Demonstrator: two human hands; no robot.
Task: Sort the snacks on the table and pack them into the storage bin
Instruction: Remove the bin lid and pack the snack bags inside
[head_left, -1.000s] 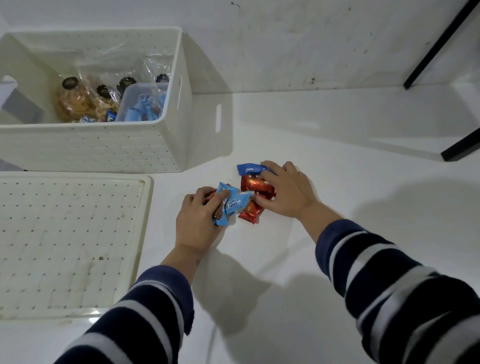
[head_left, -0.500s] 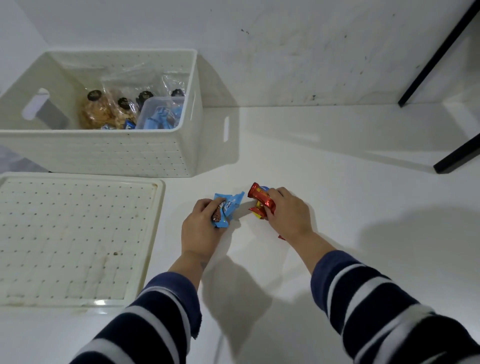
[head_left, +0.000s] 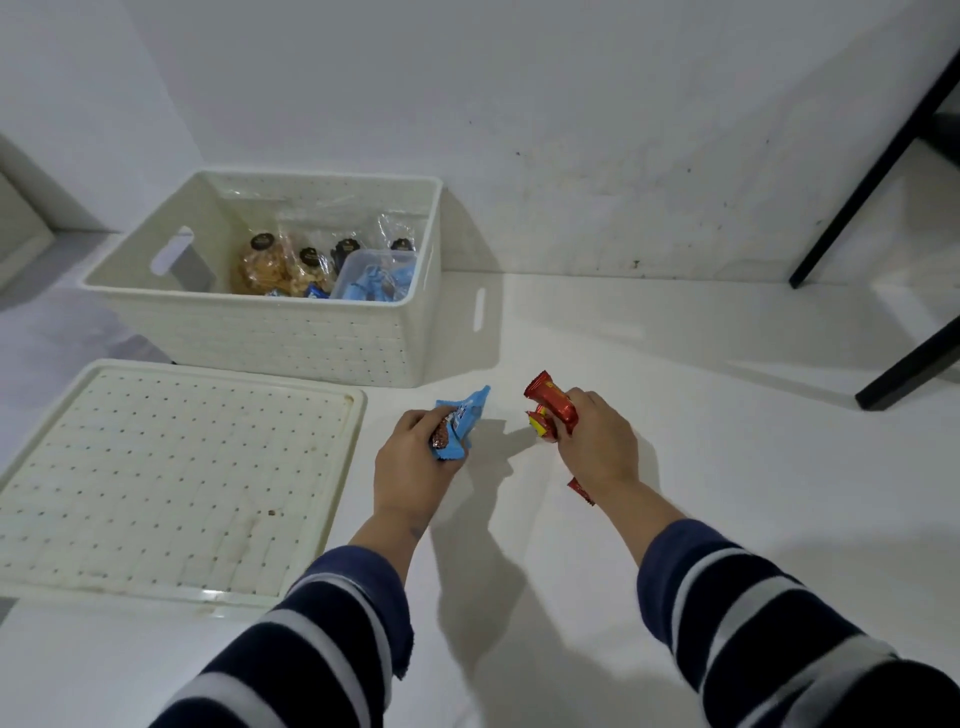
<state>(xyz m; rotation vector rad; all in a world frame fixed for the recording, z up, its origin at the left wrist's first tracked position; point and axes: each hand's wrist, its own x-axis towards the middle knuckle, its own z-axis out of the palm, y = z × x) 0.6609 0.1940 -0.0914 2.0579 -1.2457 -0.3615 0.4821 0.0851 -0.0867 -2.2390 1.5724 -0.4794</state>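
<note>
Left hand (head_left: 410, 467) grips blue packs (head_left: 460, 421); right hand (head_left: 597, 447) grips red packs (head_left: 553, 410). Carry colours separately to bin (head_left: 260, 338); blue probably belongs in tub (head_left: 363, 260) inside, red beside it.

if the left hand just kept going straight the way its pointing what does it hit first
The left hand, gripping blue packets, points up and a little right, toward the bin. Only bare table lies between, so it would probably meet the bin's front wall near its right corner, though depth is hard to judge.
</note>
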